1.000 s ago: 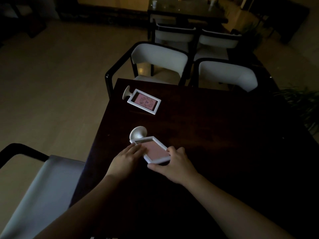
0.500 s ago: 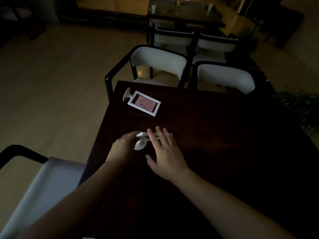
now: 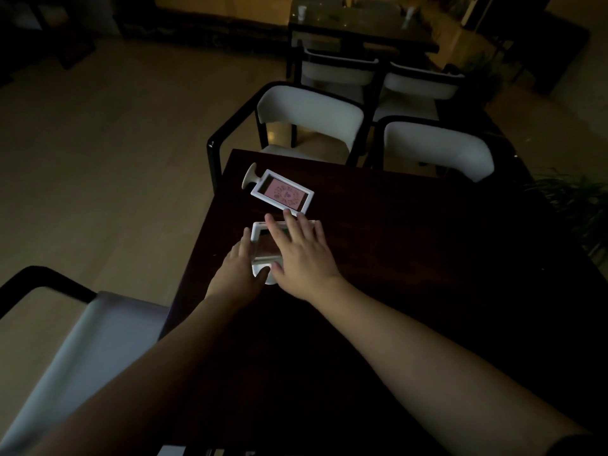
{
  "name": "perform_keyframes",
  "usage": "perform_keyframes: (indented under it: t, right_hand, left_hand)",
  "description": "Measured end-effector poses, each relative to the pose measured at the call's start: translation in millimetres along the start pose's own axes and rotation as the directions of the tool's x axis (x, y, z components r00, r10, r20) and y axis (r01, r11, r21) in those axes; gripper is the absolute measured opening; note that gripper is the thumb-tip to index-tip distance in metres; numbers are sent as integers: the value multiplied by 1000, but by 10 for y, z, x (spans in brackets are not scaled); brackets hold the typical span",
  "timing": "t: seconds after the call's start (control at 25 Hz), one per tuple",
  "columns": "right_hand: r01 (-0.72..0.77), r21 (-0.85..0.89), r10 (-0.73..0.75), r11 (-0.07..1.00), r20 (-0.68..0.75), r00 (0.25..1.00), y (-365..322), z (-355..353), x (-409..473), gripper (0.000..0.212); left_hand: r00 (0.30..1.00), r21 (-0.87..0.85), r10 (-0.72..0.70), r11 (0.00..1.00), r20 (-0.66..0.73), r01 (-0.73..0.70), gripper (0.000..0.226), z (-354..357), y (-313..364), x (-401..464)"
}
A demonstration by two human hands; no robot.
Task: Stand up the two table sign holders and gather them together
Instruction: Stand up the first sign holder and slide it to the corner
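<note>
Your near sign holder now stands upright on the bench, no longer flat, left hand clasping its edge, right hand spread open behind; the far holder still lies flat.

Table right of both sign holders lies open.

You have two sign holders on the counter, two hands, and five white-cushioned chairs around it.
</note>
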State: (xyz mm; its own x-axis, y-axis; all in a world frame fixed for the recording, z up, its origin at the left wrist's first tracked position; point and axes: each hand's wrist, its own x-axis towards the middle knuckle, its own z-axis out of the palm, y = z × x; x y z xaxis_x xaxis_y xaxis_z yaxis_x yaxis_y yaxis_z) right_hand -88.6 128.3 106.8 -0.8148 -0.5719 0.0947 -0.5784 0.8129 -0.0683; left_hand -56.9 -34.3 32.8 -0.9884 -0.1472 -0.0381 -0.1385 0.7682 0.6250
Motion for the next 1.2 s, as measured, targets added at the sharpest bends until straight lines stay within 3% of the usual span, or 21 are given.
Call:
perform_keyframes:
  t: [0.4,0.68,1.0,1.2]
  right_hand:
    - [-14,-89,13,996,-9,1000,-228,100,225,94]
    - [23,69,-11,997,-172,985,-158,283,-104,93]
    - [-140,116,123,983,143,982,42,879,-542,83]
    - [-163,160,117,974,268,956,112,1128,-454,76]
  left_hand:
    - [999,366,-29,930,16,21,95,98,-290,-327]
    - [995,455,-6,889,99,-40,93,340,-448,-513]
    - [985,470,6,878,171,-87,87,520,-519,-461]
    - [982,475,38,871,187,-124,84,604,-609,-339]
